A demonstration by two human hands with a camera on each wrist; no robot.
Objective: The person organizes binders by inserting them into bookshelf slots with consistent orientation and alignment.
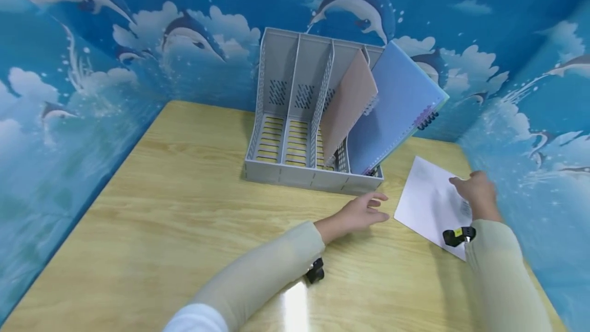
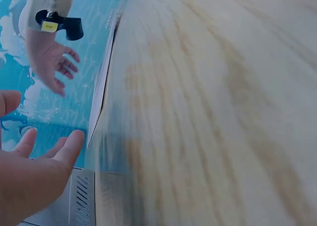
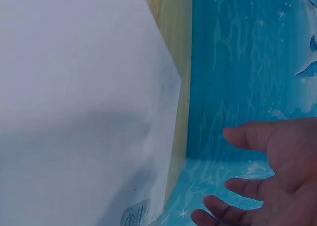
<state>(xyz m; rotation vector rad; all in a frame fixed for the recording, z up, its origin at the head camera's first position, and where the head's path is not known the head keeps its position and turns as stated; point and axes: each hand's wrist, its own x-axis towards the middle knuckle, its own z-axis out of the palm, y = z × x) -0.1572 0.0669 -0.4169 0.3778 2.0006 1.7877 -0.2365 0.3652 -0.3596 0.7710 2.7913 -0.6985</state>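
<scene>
A white-covered spiral notebook (image 1: pixel 426 199) lies flat on the right side of the table, with a small printed mark (image 3: pixel 134 215) near one edge. My right hand (image 1: pixel 477 193) hovers over its right edge, fingers spread and holding nothing; in the right wrist view the right hand (image 3: pixel 282 179) shows its thumb apart from the fingers. My left hand (image 1: pixel 357 212) reaches toward the notebook's left corner, fingers loosely bent and nothing in them. Both the left hand (image 2: pixel 37 171) and the notebook's thin edge (image 2: pixel 101 87) appear in the left wrist view.
A grey file rack (image 1: pixel 313 175) with several slots stands at the back of the wooden table (image 1: pixel 161 209). A brownish-pink notebook (image 1: pixel 350 104) and a blue spiral notebook (image 1: pixel 392 101) lean in its right slots. Dolphin-printed walls (image 1: pixel 207 81) border the table.
</scene>
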